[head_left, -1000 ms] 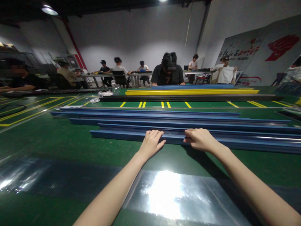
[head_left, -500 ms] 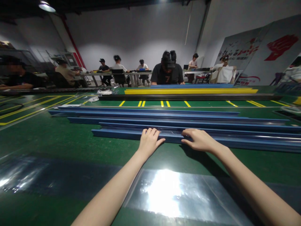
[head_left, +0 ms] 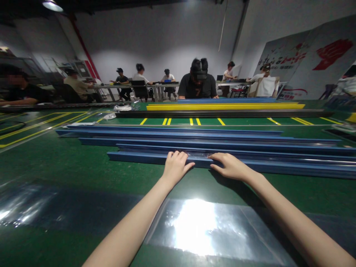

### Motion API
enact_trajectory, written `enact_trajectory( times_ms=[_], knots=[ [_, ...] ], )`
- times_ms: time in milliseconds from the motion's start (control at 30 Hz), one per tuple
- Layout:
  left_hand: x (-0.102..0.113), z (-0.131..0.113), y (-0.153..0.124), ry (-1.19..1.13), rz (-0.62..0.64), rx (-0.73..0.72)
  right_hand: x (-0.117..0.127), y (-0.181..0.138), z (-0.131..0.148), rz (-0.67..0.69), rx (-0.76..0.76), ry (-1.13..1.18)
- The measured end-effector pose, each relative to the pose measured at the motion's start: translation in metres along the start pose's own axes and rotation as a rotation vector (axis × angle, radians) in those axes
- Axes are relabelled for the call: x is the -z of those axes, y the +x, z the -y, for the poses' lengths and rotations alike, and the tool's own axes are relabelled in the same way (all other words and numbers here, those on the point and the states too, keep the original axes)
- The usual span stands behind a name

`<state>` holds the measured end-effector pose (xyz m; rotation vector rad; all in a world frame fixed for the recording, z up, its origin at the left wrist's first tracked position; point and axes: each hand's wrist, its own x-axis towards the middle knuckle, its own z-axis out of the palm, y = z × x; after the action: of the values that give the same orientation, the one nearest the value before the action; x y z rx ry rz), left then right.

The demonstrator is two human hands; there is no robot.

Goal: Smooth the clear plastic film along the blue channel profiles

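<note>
A long blue channel-shaped strip [head_left: 144, 158] lies nearest me across the green table. My left hand [head_left: 175, 165] rests over its near wall, fingers inside the channel and thumb stretched along the outside. To the right, my right hand [head_left: 229, 165] straddles the same wall, its fingertips in the channel and the thumb in front. Clear plastic film [head_left: 198, 155] glints inside the channel between the two hands. The fingertips of both hands are partly hidden by the strip.
More blue strips [head_left: 155, 142] lie parallel just behind. Farther back are a black strip [head_left: 222, 114] and a yellow strip [head_left: 222, 106]. Clear plastic sheet [head_left: 236, 230] covers the table in front of me. A person [head_left: 198, 83] sits opposite; several others work at back tables.
My right hand has slid slightly left along the blue strip, closer to my left hand. My left hand stays almost where it was.
</note>
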<state>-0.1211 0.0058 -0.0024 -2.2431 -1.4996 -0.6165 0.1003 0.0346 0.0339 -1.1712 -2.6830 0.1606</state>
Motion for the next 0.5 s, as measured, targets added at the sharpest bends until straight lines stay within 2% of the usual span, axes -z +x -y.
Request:
enact_trajectory(
  times_ms=[233, 500],
  knots=[
    [-0.0002, 0.0004, -0.0005, 0.006, -0.009, -0.002, -0.0058, -0.0004, -0.005, -0.06, 0.038, -0.002],
    [-0.0011, 0.0012, -0.0006, 0.003, -0.001, 0.001, -0.0063, -0.0017, -0.0021, -0.071, 0.034, -0.021]
  ],
)
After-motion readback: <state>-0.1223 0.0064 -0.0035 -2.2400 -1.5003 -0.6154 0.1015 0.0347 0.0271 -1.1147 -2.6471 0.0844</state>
